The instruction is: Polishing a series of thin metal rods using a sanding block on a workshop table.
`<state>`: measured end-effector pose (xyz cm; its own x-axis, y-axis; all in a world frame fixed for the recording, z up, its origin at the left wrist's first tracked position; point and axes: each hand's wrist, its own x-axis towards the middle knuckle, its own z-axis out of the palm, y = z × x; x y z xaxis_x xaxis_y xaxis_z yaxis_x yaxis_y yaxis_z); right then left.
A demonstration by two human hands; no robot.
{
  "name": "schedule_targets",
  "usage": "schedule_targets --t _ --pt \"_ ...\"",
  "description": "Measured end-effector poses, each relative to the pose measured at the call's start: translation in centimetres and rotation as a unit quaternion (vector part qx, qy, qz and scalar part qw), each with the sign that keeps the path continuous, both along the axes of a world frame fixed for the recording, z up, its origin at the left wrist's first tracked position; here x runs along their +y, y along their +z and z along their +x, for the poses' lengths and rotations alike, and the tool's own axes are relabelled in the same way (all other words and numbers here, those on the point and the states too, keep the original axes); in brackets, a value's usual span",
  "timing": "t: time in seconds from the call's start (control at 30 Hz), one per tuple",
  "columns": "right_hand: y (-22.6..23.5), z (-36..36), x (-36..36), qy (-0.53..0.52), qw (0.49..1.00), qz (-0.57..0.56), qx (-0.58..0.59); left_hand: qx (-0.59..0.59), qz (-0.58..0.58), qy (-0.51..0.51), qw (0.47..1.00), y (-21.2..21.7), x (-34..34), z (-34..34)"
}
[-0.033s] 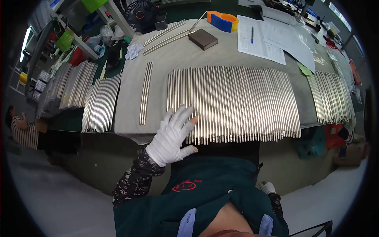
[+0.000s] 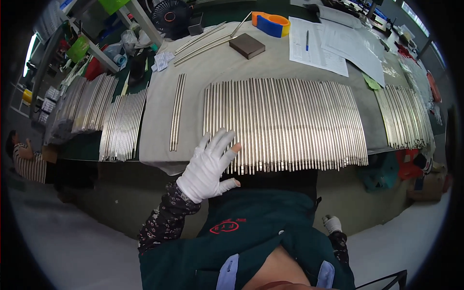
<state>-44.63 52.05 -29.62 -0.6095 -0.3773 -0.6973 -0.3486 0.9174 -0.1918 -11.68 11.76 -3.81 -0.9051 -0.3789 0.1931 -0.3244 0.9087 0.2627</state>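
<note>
Your left hand (image 2: 209, 166), gloved white, lies with its grip wide and fingers spread flat on the near left ends of the metal rods (image 2: 285, 123), one broad row too many to count, on the desk (image 2: 159, 121). Four loose rods (image 2: 177, 112) lie apart to the left. Your right hand is out of view. Nothing has shifted since the earlier frame.

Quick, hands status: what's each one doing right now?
Left hand: open, white-gloved fingers spread flat on the near ends of the metal rods, holding nothing.
Right hand: not in view.
</note>
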Motion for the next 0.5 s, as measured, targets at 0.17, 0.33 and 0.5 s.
schedule_targets --t 0.17,0.33,0.5 --pt "7.7 -3.8 -6.1 -0.091 0.933 -0.275 0.215 -0.036 -0.061 -0.029 0.997 -1.8 -1.4 -0.1" --pt "16.3 -2.7 -12.4 -0.07 0.74 -0.543 0.39 0.017 -0.084 -0.05 0.995 -2.4 -2.0 0.0" --pt "21.5 -6.2 -17.4 0.01 0.656 -0.606 0.45 0.028 -0.083 -0.058 0.994 -2.9 -2.6 -0.2"
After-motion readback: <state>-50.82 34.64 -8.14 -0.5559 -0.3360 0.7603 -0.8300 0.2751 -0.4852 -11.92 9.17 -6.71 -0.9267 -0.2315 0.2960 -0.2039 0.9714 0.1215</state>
